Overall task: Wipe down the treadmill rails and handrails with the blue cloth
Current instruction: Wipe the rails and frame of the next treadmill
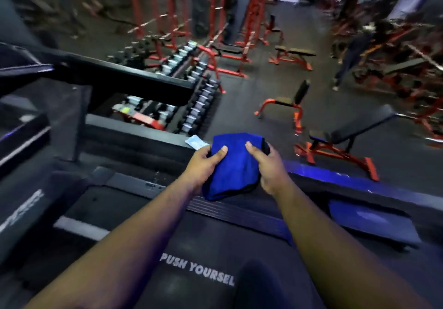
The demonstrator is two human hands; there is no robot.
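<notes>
Both forearms are bare, no sleeves reaching the wrists; the left hand and right hand wear no gloves, rings or watch.

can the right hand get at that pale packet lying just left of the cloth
Probably not straight away. The right hand grips the blue cloth, and the left hand and cloth lie between it and the packet.

Dim gym, bluish glare on rail; bkgd motion-blurred, wide-angle edges warped.

Cloth above treadmill — benches beyond
</notes>
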